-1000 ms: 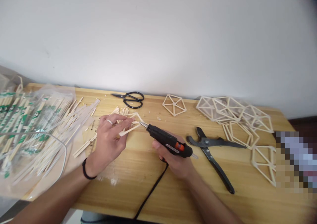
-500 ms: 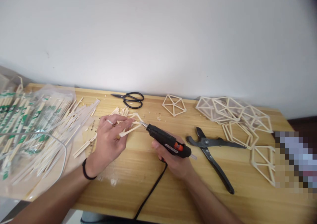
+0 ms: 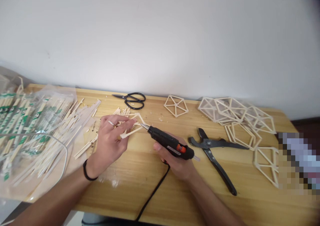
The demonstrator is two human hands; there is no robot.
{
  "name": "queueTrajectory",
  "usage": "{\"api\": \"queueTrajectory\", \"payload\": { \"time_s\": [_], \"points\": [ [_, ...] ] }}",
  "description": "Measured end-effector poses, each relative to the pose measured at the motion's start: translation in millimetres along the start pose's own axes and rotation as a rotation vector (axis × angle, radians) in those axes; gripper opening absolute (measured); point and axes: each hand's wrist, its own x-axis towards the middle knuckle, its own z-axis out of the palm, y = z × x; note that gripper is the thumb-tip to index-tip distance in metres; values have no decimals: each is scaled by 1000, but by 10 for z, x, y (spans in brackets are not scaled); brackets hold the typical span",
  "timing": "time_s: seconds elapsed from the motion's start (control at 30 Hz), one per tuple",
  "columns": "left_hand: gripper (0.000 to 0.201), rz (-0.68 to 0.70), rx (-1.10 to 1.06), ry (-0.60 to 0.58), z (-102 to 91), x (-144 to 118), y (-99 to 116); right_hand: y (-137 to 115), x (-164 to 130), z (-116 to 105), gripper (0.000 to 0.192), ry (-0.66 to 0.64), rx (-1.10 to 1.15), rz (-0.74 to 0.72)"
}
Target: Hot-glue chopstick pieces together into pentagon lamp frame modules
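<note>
On the surface [image 3: 140, 186], a stick frame [image 3: 132, 127] is pinched by the left hand [image 3: 111, 142] while the glue gun [image 3: 170, 142], gripped shut in the right hand [image 3: 178, 164], gets nosed onto a joint; a steady dab is called for next.

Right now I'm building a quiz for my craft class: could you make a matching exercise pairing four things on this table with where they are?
Things:
1. glue gun
2. scissors
3. black cutters
4. stick frame

Places:
A. lying near the wall, untouched
B. in the right hand
C. in the left hand
D. lying on the table, right of the right hand

Pairs: 1-B, 2-A, 3-D, 4-C
</note>
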Motion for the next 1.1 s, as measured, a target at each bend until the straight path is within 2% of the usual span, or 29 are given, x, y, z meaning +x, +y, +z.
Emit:
{"api": "queueTrajectory", "payload": {
  "time_s": [0.23, 0.4, 0.7, 0.9, 1.1],
  "points": [
    [31, 5, 1, -3, -1, -1, -11, 10, 2, -8, 34, 44, 0, 1],
    [30, 5, -2, 0, 0, 4, -6, 14, -2, -8, 33, 13, 0, 4],
    [28, 8, 6, 2, 5, 6, 5, -5, -2, 7, 31, 39, -14, 25],
    [28, 9, 9, 10, 5, 5, 6, 9, 7, -13, 38, 65, -40, 27],
    [35, 12, -31, -3, -30, 15, -5, 149, 8, -65, 43, 131, 94, 93]
  ]
}}
